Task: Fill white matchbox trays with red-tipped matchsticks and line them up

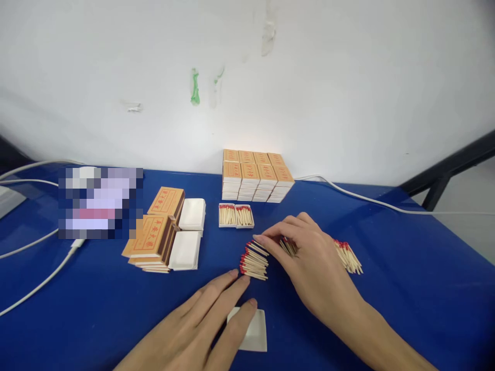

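A small pile of red-tipped matches (254, 262) lies on the blue table between my hands. My left hand (204, 314) is open, its fingers stretched toward the near side of that pile and partly over a white inner matchbox tray (255, 332). At the pile's far edge, the thumb and forefinger of my right hand (309, 263) are pinched together; what they hold is too small to make out. More matches (286, 246) show through the gap beneath this hand. Another bunch of matches (348, 256) lies to its right.
Two match-filled trays (235, 216) stand side by side before a block of stacked matchboxes (255, 175) at the wall. Orange matchbox sleeves (149, 234) and stacked white trays (185, 250) are at left. A cable (46, 294) leads to a blurred-out object (100, 201).
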`<state>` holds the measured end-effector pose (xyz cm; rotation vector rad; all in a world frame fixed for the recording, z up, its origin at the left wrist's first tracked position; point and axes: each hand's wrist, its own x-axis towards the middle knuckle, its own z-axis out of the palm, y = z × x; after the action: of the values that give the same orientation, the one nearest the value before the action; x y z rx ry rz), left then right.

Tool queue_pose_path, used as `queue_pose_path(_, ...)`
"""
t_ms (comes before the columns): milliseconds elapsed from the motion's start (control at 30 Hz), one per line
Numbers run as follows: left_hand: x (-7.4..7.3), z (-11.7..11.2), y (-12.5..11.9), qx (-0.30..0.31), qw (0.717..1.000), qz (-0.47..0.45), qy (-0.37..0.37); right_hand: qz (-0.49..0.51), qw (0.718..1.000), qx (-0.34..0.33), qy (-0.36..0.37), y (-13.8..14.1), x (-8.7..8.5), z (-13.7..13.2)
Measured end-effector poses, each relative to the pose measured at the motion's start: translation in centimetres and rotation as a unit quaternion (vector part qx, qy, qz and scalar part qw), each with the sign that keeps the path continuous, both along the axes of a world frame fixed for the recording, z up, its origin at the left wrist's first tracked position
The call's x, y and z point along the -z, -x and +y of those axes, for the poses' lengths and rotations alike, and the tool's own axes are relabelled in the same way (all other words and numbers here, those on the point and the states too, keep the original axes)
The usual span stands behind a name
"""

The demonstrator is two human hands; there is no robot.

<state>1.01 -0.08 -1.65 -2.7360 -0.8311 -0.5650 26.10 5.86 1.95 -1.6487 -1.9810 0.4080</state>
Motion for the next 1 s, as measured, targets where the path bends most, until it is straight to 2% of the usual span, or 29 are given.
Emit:
queue_pose_path(267,-0.10,0.01,-0.04,0.010,1.000,0.010,-0.010,-0.006,0.999,-0.022,0.048,-0.73,0.12,-0.08)
queue_pose_path(467,-0.07,0.04,-0.13,0.014,1.000,0.014,-0.012,-0.007,1.000,-0.001,0.030,-0.28,0.37,0.06)
queue_pose_path(700,0.18,0.16,0.31,0.014,0.999,0.030,-0.021,0.009,0.998,-0.030,0.062,-0.34,0.16,-0.20)
queue_pose_path(1000,0.05,-0.14,0.00,0.014,0.999,0.028,-0.021,-0.014,0.998,-0.034,0.041,-0.70,0.69,0.16)
